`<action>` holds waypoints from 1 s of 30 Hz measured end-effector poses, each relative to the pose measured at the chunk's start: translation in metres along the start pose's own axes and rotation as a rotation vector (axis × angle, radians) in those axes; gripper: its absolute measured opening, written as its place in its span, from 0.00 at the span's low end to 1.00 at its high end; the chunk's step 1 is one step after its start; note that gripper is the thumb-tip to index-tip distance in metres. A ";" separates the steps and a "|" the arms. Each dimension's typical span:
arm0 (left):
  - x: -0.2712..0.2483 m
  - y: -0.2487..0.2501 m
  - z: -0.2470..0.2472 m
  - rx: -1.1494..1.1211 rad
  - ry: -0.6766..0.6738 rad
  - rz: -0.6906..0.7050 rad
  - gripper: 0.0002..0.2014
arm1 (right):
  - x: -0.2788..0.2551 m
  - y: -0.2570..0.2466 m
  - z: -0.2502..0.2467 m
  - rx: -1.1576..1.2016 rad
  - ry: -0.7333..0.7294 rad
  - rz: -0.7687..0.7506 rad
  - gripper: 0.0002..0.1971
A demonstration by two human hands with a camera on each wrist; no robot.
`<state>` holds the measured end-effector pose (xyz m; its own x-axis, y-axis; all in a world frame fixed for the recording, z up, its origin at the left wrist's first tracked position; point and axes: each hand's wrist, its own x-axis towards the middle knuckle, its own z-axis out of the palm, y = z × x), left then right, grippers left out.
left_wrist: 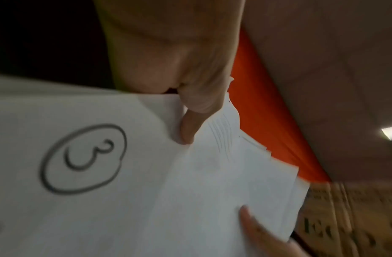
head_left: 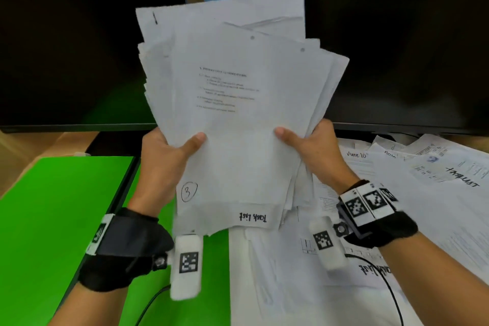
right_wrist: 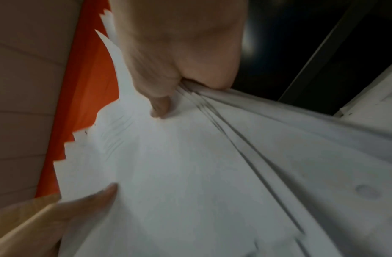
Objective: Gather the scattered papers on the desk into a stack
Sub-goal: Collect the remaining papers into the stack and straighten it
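Note:
A thick, uneven bundle of white papers [head_left: 232,103] is held upright above the desk, its top sheet printed with text and marked with a circled 3. My left hand [head_left: 169,151] grips the bundle's left edge, thumb on the front sheet. My right hand [head_left: 307,145] grips the right edge the same way. In the left wrist view the thumb presses the papers [left_wrist: 146,191] near the circled 3. The right wrist view shows the fanned sheet edges [right_wrist: 212,173] pinched under the thumb. More loose papers [head_left: 412,180] lie spread on the desk to the right.
Two dark monitors [head_left: 79,55] [head_left: 402,55] stand just behind the bundle. A green mat [head_left: 53,219] covers the desk on the left. Loose sheets [head_left: 291,286] lie below the bundle, with a black cable [head_left: 391,288] across them.

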<state>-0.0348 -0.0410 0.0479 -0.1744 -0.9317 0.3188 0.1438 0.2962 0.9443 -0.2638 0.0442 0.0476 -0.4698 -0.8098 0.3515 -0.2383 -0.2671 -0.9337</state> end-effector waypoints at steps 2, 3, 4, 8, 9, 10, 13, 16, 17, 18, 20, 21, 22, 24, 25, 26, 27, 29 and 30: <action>0.003 0.009 0.000 0.172 -0.039 0.143 0.16 | -0.002 -0.004 0.005 0.048 0.057 -0.059 0.10; 0.003 0.013 0.000 0.218 -0.051 0.192 0.17 | -0.003 -0.007 0.007 0.072 0.072 -0.089 0.09; 0.004 0.014 -0.001 0.237 -0.059 0.217 0.18 | -0.004 -0.009 0.009 0.087 0.082 -0.111 0.09; 0.005 0.002 -0.014 0.064 -0.115 0.101 0.34 | -0.009 -0.001 0.012 0.131 0.052 -0.094 0.20; 0.005 -0.005 -0.018 -0.003 -0.135 0.036 0.38 | -0.010 0.005 0.013 0.125 0.025 -0.067 0.27; 0.005 -0.011 -0.021 -0.045 -0.155 -0.017 0.38 | -0.012 0.012 0.014 0.105 -0.008 -0.034 0.32; 0.003 -0.019 -0.021 -0.050 -0.140 -0.074 0.33 | -0.015 0.026 0.022 0.027 -0.020 -0.002 0.28; 0.003 -0.008 -0.017 -0.035 -0.066 0.048 0.20 | -0.014 0.019 0.031 0.016 0.095 -0.072 0.20; 0.004 -0.003 -0.017 -0.053 -0.055 0.094 0.19 | -0.012 0.014 0.031 0.026 0.116 -0.103 0.20; 0.005 0.001 -0.018 -0.091 -0.060 0.130 0.19 | -0.010 0.010 0.031 0.042 0.126 -0.122 0.20; 0.005 0.001 -0.023 -0.171 -0.111 0.141 0.20 | -0.008 0.007 0.029 0.058 0.117 -0.121 0.25; 0.004 -0.003 -0.026 -0.189 -0.142 0.111 0.22 | -0.007 0.009 0.028 0.056 0.101 -0.103 0.28; 0.003 -0.011 -0.029 -0.183 -0.163 0.062 0.23 | -0.007 0.014 0.027 0.043 0.081 -0.078 0.31; 0.000 -0.029 -0.030 -0.121 -0.162 -0.035 0.24 | -0.010 0.024 0.027 -0.001 0.029 -0.036 0.32; -0.001 -0.034 -0.029 -0.078 -0.145 -0.054 0.23 | -0.011 0.027 0.027 -0.022 0.006 -0.035 0.31; -0.002 -0.036 -0.026 -0.036 -0.125 -0.045 0.23 | -0.012 0.027 0.029 -0.041 -0.008 -0.049 0.29; -0.002 -0.035 -0.024 -0.011 -0.110 -0.020 0.22 | -0.011 0.024 0.030 -0.058 -0.010 -0.068 0.26; 0.000 -0.028 -0.022 -0.020 -0.088 0.025 0.22 | -0.010 0.014 0.034 -0.070 0.032 -0.099 0.24; 0.001 -0.024 -0.024 -0.051 -0.093 0.041 0.25 | -0.008 0.009 0.034 -0.043 0.065 -0.114 0.25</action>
<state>-0.0154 -0.0547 0.0234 -0.2568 -0.8947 0.3655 0.2020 0.3202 0.9256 -0.2332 0.0304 0.0337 -0.4917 -0.7395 0.4597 -0.3285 -0.3314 -0.8845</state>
